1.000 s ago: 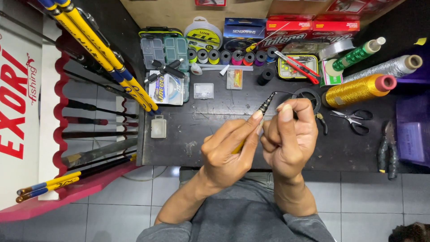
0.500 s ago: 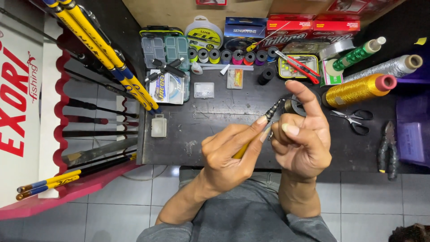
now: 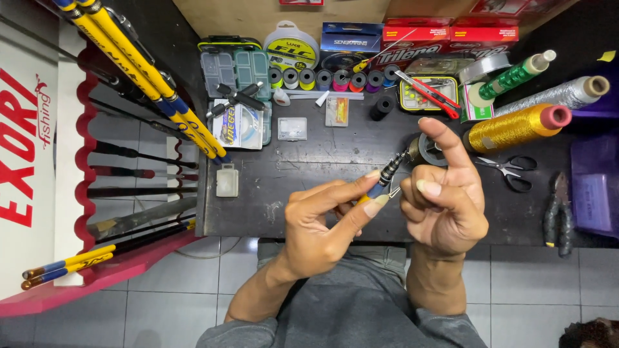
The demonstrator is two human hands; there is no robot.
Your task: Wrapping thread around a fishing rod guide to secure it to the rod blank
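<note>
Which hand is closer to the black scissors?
Right. The right hand is just left of the scissors, not touching. The left hand is farther left, pinching the rod tip.

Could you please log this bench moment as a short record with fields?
left hand: pinches a slim rod piece between thumb and forefinger
right hand: beside the piece's tip, forefinger raised
rod piece: dark tip with a small wire ring, held above the bench
behind hands: scissors, gold thread cone, row of small spools
far right: pliers
left side: rods in a red rack
</note>
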